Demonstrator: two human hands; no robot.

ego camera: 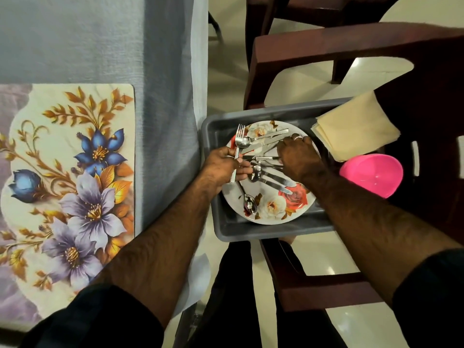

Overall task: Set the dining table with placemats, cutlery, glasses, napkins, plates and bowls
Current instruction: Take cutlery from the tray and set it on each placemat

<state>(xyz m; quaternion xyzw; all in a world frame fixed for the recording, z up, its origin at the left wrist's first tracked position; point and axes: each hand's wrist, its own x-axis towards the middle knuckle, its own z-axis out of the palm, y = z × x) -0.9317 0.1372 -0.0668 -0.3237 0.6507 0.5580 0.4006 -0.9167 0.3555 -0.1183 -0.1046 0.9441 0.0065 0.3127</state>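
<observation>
A grey tray (pixel 218 126) rests on a dark red chair beside the table. In it lies a floral plate (pixel 273 209) strewn with several knives and spoons (pixel 270 178). My left hand (pixel 223 165) grips a fork (pixel 239 138), tines pointing away, over the plate's left side. My right hand (pixel 298 156) reaches down onto the cutlery pile with curled fingers touching a handle; whether it pinches one is hidden. Folded beige napkins (pixel 356 126) and a pink bowl (pixel 371 174) sit at the tray's right. A floral placemat (pixel 70 187) lies on the table.
The table wears a pale blue cloth (pixel 100 41) whose edge hangs next to the tray. The dark red chair (pixel 326 46) frames the tray with its arms, and another chair stands behind. My dark trouser legs (pixel 233 285) are below, on a cream tile floor.
</observation>
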